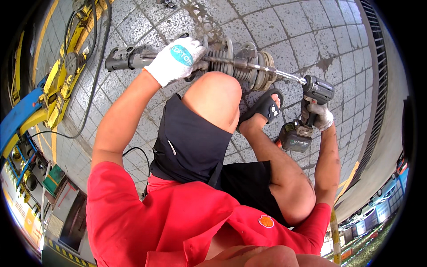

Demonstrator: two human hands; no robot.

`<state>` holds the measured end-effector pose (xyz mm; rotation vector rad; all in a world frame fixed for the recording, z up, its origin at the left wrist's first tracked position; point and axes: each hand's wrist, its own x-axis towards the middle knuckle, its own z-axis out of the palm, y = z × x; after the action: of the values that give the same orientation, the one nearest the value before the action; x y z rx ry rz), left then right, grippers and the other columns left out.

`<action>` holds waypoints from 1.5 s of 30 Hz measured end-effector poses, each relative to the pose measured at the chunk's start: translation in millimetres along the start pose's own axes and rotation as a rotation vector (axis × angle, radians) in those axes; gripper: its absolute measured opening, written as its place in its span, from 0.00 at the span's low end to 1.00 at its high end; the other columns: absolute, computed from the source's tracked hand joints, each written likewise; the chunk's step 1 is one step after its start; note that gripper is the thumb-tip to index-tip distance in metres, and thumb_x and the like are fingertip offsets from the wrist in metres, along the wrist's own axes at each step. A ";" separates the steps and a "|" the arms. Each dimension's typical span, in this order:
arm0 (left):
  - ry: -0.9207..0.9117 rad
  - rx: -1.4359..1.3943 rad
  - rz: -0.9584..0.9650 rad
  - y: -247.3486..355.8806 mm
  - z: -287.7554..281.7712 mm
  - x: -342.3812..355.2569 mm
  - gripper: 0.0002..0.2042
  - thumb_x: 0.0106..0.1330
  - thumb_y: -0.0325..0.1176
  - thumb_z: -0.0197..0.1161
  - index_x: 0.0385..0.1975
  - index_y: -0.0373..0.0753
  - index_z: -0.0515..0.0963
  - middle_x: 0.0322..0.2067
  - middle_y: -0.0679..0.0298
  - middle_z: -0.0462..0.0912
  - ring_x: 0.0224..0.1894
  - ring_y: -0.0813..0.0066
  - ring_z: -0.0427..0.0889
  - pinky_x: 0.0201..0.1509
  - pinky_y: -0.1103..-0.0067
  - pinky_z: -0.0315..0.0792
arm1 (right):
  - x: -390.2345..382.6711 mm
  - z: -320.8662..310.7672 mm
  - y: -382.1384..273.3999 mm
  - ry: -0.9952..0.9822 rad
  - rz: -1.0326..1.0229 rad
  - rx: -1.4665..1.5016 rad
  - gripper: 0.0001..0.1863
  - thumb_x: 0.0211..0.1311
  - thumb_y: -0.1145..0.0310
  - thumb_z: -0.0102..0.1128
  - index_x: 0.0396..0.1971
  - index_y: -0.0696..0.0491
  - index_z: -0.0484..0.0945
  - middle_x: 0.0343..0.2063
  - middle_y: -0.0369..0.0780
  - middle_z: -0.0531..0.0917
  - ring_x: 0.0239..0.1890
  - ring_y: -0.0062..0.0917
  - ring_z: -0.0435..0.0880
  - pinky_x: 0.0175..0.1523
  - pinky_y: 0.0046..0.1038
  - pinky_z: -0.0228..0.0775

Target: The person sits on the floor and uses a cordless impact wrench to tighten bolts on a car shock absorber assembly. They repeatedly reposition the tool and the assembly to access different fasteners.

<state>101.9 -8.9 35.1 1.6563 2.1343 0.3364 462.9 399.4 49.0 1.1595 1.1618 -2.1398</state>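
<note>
A shock absorber strut (122,61) with a coil spring (227,46) lies on the floor in front of my knee. Along it runs a spring compressor's threaded rod (218,59). My left hand (175,61), in a white glove with a blue patch, is closed around the compressor beside the spring; its fingertips are partly hidden. In my gloved right hand (322,116) is the grip of a black cordless impact wrench (318,91), its battery (295,137) hanging below. From the wrench, a long shiny socket (287,75) reaches left to the rod's end.
A yellow and blue lift arm (53,93) stands at the left, with a black cable (94,80) hanging by it. My sandalled foot (266,109) is close to the strut's right end. A drain grate (372,89) runs along the right side of the grey tiled floor (284,26).
</note>
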 end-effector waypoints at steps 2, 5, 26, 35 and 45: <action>0.030 0.001 0.021 -1.4 3.2 -1.2 0.19 0.66 0.43 0.72 0.47 0.34 0.83 0.40 0.54 0.84 0.49 0.51 0.82 0.55 0.62 0.78 | -0.6 -6.0 4.1 -0.019 0.021 0.005 0.21 0.54 0.68 0.70 0.50 0.53 0.79 0.27 0.38 0.82 0.24 0.27 0.81 0.31 0.34 0.76; 0.023 -0.053 -0.015 1.4 1.4 -3.6 0.19 0.65 0.43 0.73 0.46 0.34 0.83 0.40 0.54 0.84 0.48 0.50 0.82 0.54 0.61 0.78 | -3.8 -8.9 10.8 -0.021 0.021 0.071 0.23 0.53 0.67 0.72 0.51 0.52 0.79 0.28 0.37 0.82 0.25 0.26 0.81 0.30 0.34 0.76; 0.041 -0.026 0.062 25.3 -14.4 25.9 0.20 0.69 0.45 0.70 0.53 0.37 0.83 0.43 0.54 0.84 0.51 0.51 0.83 0.57 0.62 0.77 | -50.7 -49.1 25.8 0.112 -0.053 0.130 0.25 0.52 0.62 0.75 0.49 0.57 0.81 0.25 0.38 0.82 0.23 0.25 0.80 0.28 0.30 0.72; -0.015 0.034 0.054 18.1 -1.3 26.6 0.21 0.70 0.47 0.68 0.55 0.37 0.83 0.47 0.54 0.85 0.54 0.51 0.82 0.60 0.62 0.76 | -28.6 -44.0 37.3 0.138 0.152 0.127 0.22 0.60 0.56 0.71 0.49 0.53 0.81 0.25 0.35 0.82 0.24 0.24 0.79 0.31 0.30 0.72; -0.044 0.081 0.023 23.1 -6.6 19.0 0.21 0.71 0.48 0.67 0.51 0.37 0.83 0.43 0.54 0.85 0.52 0.52 0.83 0.60 0.62 0.76 | -8.4 -40.0 34.1 0.109 0.143 0.093 0.21 0.60 0.55 0.72 0.48 0.53 0.82 0.24 0.37 0.82 0.24 0.25 0.80 0.30 0.30 0.72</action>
<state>114.8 15.8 47.6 1.7177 2.1243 0.2213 509.7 414.0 28.3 1.3730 1.0006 -2.0637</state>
